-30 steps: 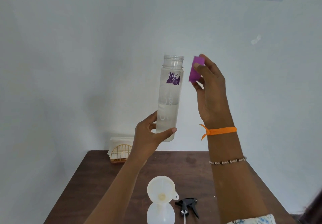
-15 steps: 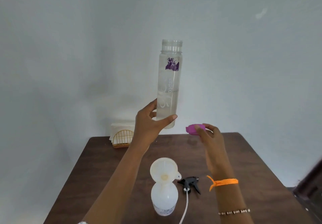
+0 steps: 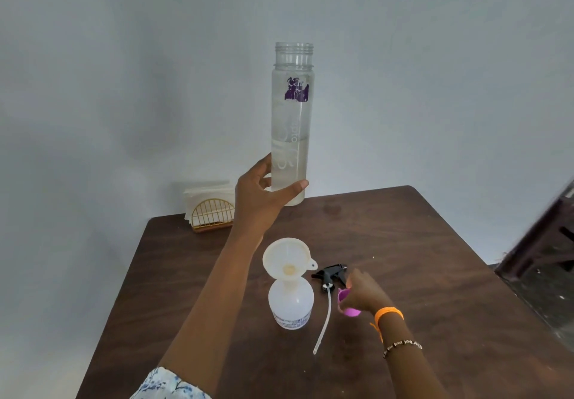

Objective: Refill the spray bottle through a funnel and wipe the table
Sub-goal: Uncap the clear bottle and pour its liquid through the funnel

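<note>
Lowered since the earlier frame, the right hand (image 3: 362, 294) is now at the desk (image 3: 435, 274), its fingers clasping the purple cap (image 3: 347, 304), largely hidden. Beside it lie the spray head (image 3: 330, 272) and the spray bottle (image 3: 291, 304), white funnel (image 3: 287, 257) seated. Farther off, the uncapped, roughly half-full water bottle (image 3: 292, 125) is gripped upright by the left hand (image 3: 257, 199) before the napkin holder (image 3: 211, 212).

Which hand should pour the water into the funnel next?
The left hand, most likely. It already grips the open water bottle upright above the funnel sitting in the spray bottle. The right hand is low at the table, busy holding the purple cap.
</note>
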`<move>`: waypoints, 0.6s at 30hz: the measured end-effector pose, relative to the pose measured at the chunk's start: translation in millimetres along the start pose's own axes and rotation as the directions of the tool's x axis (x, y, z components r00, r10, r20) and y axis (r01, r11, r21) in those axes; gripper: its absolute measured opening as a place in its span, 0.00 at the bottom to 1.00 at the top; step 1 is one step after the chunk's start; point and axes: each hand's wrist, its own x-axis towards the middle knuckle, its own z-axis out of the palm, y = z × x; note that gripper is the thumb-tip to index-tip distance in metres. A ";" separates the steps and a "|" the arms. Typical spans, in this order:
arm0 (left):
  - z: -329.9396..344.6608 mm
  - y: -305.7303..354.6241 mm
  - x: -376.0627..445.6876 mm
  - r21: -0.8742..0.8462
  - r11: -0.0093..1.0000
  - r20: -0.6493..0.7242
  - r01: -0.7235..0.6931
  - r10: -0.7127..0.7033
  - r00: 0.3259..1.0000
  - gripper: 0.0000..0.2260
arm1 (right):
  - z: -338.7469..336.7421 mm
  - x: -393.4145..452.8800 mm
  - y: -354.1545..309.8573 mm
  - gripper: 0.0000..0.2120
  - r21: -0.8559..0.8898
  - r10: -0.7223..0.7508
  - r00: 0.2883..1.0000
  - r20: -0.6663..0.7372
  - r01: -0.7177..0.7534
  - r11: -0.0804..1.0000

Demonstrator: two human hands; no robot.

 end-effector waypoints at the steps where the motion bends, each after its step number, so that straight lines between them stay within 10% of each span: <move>1: -0.7 -0.5 -0.2 0.004 1.000 -0.002 0.000 0.000 1.000 0.22 | 2.9 0.4 1.4 0.29 -0.013 0.012 0.999 0.038 -0.011 1.000; 13: -7.4 -2.0 -4.6 -0.011 1.000 -0.020 0.024 -0.025 0.999 0.20 | 22.0 3.2 6.5 0.33 -0.023 0.039 0.998 -0.044 -0.040 0.999; 18: -7.5 -4.9 -5.7 -0.020 0.999 -0.006 0.049 -0.049 0.999 0.22 | -15.4 -5.3 -18.9 0.19 0.106 -0.094 0.977 -0.191 0.115 0.988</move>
